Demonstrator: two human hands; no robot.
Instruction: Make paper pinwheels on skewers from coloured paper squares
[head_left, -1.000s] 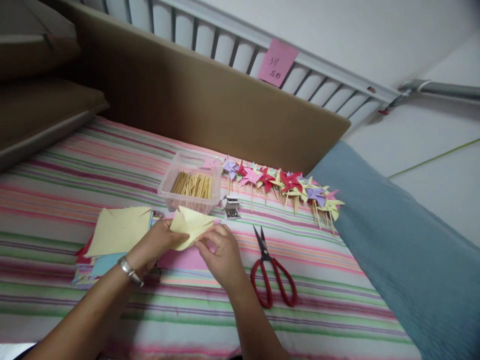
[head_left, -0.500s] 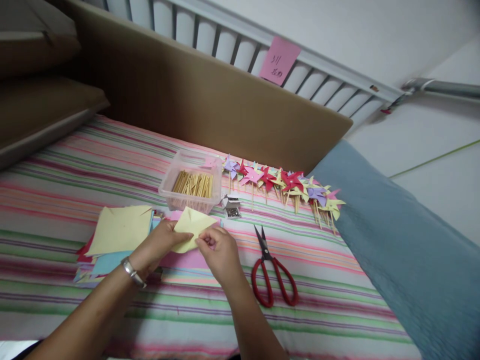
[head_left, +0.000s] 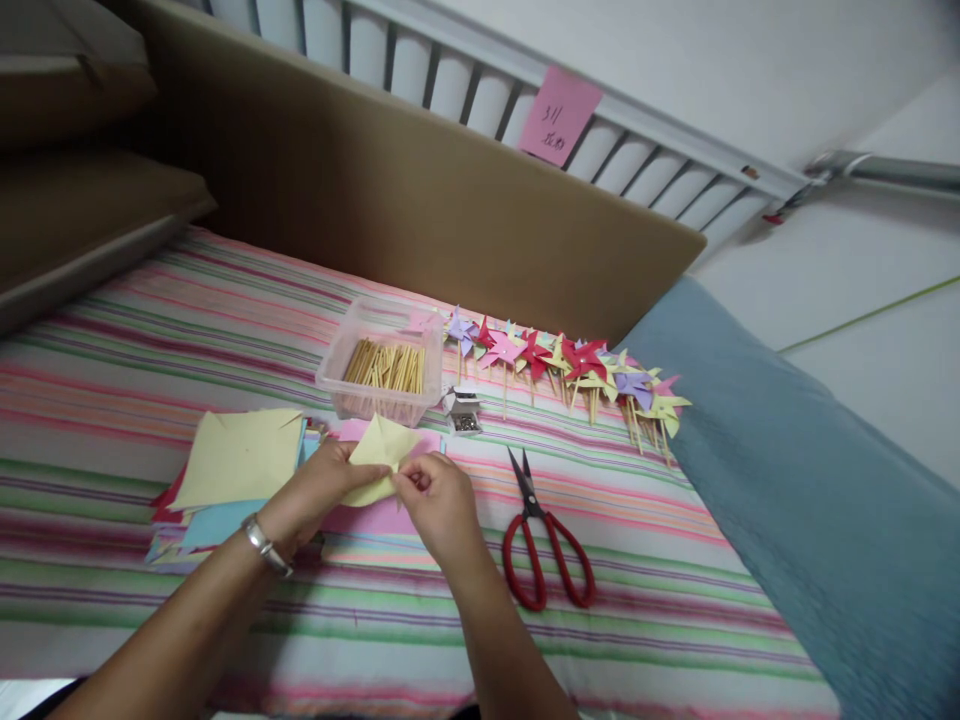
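Note:
A pale yellow paper sheet (head_left: 384,440) with slits is held up between both hands, partly folded. My left hand (head_left: 330,478) grips it from the left, thumb lying across its face. At its right side my right hand (head_left: 435,490) pinches a corner, the fingers curled close to the left thumb. Pink paper (head_left: 375,518) lies beneath the hands. To the left rests a stack of coloured sheets topped by a slit yellow square (head_left: 236,460). Red-handled scissors (head_left: 534,520) lie slightly spread on the right of my right hand.
Beyond the hands stands a clear plastic box (head_left: 345,385) of short wooden sticks (head_left: 386,366). Beside it is a small open box of metal pins (head_left: 463,415). Finished paper pinwheels (head_left: 577,358) lie in a row toward a cardboard panel (head_left: 420,200). Striped cloth (head_left: 637,600) covers the surface.
The yellow paper's right corner has been drawn inward toward the middle, and the sheet now looks more folded. Both hands stay nearly in place.

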